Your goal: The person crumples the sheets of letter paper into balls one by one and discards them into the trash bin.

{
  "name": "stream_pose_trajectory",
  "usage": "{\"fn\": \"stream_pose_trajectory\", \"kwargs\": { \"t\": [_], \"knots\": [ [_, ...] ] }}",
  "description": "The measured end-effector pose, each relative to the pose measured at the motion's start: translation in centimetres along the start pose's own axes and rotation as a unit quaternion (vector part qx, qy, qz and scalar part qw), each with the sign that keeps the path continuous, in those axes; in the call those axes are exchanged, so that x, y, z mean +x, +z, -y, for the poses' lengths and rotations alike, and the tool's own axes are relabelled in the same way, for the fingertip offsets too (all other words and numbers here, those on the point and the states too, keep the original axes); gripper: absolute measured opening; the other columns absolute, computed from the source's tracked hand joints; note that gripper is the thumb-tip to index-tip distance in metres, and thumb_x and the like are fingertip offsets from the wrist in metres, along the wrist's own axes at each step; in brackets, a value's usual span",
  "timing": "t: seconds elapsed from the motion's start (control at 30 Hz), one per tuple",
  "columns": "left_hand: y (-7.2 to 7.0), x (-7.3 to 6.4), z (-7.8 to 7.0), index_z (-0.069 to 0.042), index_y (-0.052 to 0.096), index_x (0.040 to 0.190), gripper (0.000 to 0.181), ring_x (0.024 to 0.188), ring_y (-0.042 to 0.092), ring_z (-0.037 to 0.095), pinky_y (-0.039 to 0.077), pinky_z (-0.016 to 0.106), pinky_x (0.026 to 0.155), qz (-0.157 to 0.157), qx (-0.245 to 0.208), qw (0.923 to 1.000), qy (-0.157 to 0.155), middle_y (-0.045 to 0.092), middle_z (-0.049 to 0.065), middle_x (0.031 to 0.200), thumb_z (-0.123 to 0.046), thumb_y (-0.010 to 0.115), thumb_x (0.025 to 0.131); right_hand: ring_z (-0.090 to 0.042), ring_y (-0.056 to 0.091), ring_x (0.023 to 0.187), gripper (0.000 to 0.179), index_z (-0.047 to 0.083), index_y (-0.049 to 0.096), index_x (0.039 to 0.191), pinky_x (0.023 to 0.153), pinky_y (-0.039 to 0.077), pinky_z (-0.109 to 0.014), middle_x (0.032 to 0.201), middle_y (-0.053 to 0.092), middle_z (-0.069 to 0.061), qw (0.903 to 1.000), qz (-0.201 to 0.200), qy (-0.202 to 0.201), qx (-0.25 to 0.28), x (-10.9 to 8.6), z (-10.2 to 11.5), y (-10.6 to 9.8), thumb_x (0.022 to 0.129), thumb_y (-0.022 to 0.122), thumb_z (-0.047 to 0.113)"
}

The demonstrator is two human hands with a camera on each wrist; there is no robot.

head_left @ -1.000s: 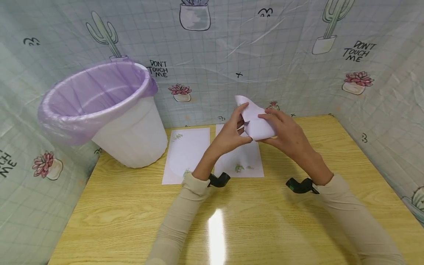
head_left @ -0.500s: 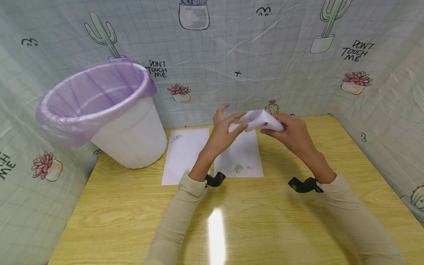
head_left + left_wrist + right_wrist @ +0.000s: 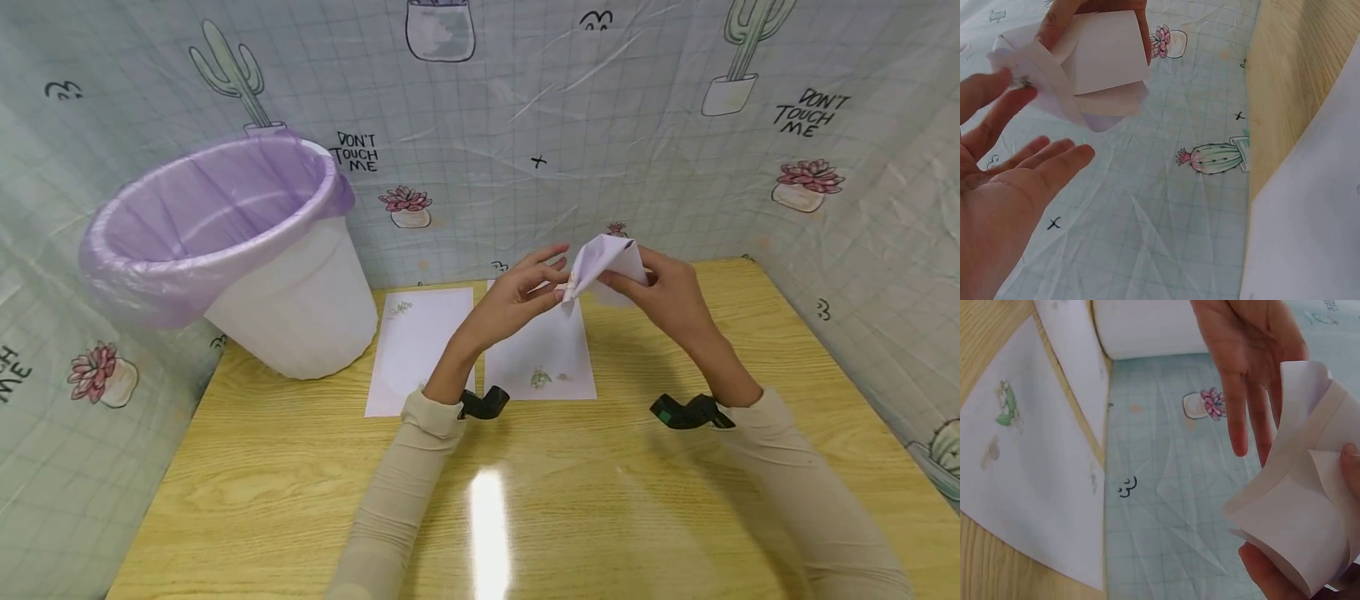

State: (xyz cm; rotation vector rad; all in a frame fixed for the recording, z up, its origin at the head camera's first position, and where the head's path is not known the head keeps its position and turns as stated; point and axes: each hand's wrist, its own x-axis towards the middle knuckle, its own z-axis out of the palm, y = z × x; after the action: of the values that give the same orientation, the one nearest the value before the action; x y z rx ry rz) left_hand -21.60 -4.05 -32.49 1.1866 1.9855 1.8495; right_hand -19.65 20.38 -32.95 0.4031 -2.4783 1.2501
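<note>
A white sheet of paper (image 3: 596, 260), folded over itself and curled, is held in the air between both hands above the table's far part. My left hand (image 3: 504, 310) pinches its left corner between thumb and index finger; the other fingers are spread away from it, as the left wrist view shows. On the opposite side my right hand (image 3: 671, 292) grips the folded paper (image 3: 1291, 509), thumb on one face and fingers behind. Some fingers of the right hand are hidden by the paper.
Two sheets with small printed plants lie flat on the wooden table: a left sheet (image 3: 420, 354) and a right sheet (image 3: 540, 358) below the hands. At the back left stands a white bin (image 3: 307, 300) with a purple liner (image 3: 217, 200). A patterned curtain (image 3: 480, 167) surrounds the table.
The held paper has been turned and folded differently, its left corner now lower. My left hand has shifted its hold to that corner, and my right hand keeps gripping the right side.
</note>
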Motion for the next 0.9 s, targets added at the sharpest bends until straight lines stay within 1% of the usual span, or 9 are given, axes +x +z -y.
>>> {"fn": "stream_pose_trajectory", "kwargs": {
  "t": [0.1,0.17,0.3,0.37,0.47,0.6,0.67,0.77,0.9],
  "knots": [
    [0.0,-0.2,-0.4,0.009,0.059,0.112,0.022,0.135,0.039,0.022,0.035,0.045,0.106,0.004,-0.05,0.9988,0.001,0.027,0.012,0.153,0.001,0.057,0.092,-0.03,0.063,0.101,0.041,0.016,0.062,0.127,0.072,0.051,-0.02,0.12,0.063,-0.012,0.9991,0.017,0.025,0.03,0.0,0.1,0.1,0.089,0.067,0.031],
    [-0.1,-0.2,-0.5,0.008,0.06,0.11,0.021,0.131,0.044,0.019,0.039,0.045,0.103,0.003,-0.072,0.9974,-0.001,0.03,0.009,0.152,0.003,0.06,0.09,-0.03,0.063,0.101,0.042,0.015,0.062,0.127,0.073,0.052,-0.024,0.12,0.063,-0.012,0.9988,0.018,0.034,0.03,0.0,0.1,0.3,0.089,0.066,0.032],
    [-0.2,-0.2,-0.2,0.009,0.061,0.108,0.023,0.127,0.048,0.019,0.043,0.046,0.099,-0.002,-0.09,0.9959,-0.001,0.036,0.008,0.149,0.008,0.064,0.085,-0.03,0.064,0.099,0.043,0.013,0.062,0.126,0.073,0.053,-0.028,0.117,0.064,-0.014,0.9987,0.019,0.039,0.028,0.0,0.1,0.6,0.089,0.066,0.034],
    [-0.2,-0.2,-0.1,0.009,0.062,0.106,0.025,0.127,0.048,0.018,0.043,0.046,0.1,-0.013,-0.071,0.9974,0.001,0.041,0.009,0.146,0.008,0.068,0.082,-0.03,0.064,0.097,0.042,0.012,0.062,0.125,0.073,0.054,-0.03,0.116,0.064,-0.014,0.9987,0.021,0.037,0.027,0.0,0.2,0.8,0.089,0.066,0.034],
    [0.1,-0.1,-0.3,0.007,0.061,0.101,0.026,0.125,0.049,0.015,0.04,0.042,0.103,-0.036,-0.012,0.9992,0.008,0.05,0.011,0.138,0.003,0.074,0.078,-0.031,0.064,0.095,0.041,0.009,0.063,0.122,0.074,0.055,-0.038,0.113,0.065,-0.016,0.9988,0.025,0.035,0.025,0.1,0.5,1.1,0.09,0.065,0.035],
    [0.9,0.2,-0.6,0.006,0.054,0.095,0.033,0.117,0.056,0.015,0.044,0.035,0.1,-0.08,0.045,0.9957,0.012,0.058,0.014,0.125,0.0,0.078,0.074,-0.035,0.064,0.094,0.041,0.006,0.063,0.118,0.075,0.054,-0.048,0.112,0.065,-0.018,0.9988,0.022,0.041,0.016,0.3,1.1,1.6,0.091,0.062,0.037],
    [1.4,0.4,-0.7,0.007,0.048,0.097,0.039,0.111,0.06,0.019,0.048,0.035,0.095,-0.105,0.059,0.9926,0.016,0.059,0.016,0.119,-0.001,0.079,0.074,-0.034,0.065,0.092,0.041,0.007,0.064,0.117,0.073,0.054,-0.046,0.112,0.065,-0.017,0.9987,0.014,0.048,0.012,0.4,1.3,1.8,0.092,0.061,0.038],
    [1.9,0.8,-0.6,0.003,0.043,0.103,0.048,0.102,0.063,0.021,0.051,0.034,0.087,-0.148,0.081,0.9856,0.012,0.061,0.015,0.111,-0.003,0.08,0.073,-0.03,0.064,0.091,0.042,0.009,0.062,0.12,0.07,0.054,-0.038,0.113,0.063,-0.014,0.998,0.01,0.059,0.021,0.5,1.6,2.0,0.092,0.059,0.04],
    [2.1,1.0,-0.7,0.0,0.042,0.114,0.054,0.096,0.065,0.022,0.053,0.035,0.082,-0.193,0.106,0.9754,0.009,0.062,0.014,0.111,-0.004,0.079,0.075,-0.025,0.062,0.09,0.047,0.013,0.053,0.132,0.068,0.054,-0.029,0.112,0.059,-0.012,0.994,0.039,0.069,0.075,0.5,1.5,2.2,0.094,0.056,0.041]
  ]
}}
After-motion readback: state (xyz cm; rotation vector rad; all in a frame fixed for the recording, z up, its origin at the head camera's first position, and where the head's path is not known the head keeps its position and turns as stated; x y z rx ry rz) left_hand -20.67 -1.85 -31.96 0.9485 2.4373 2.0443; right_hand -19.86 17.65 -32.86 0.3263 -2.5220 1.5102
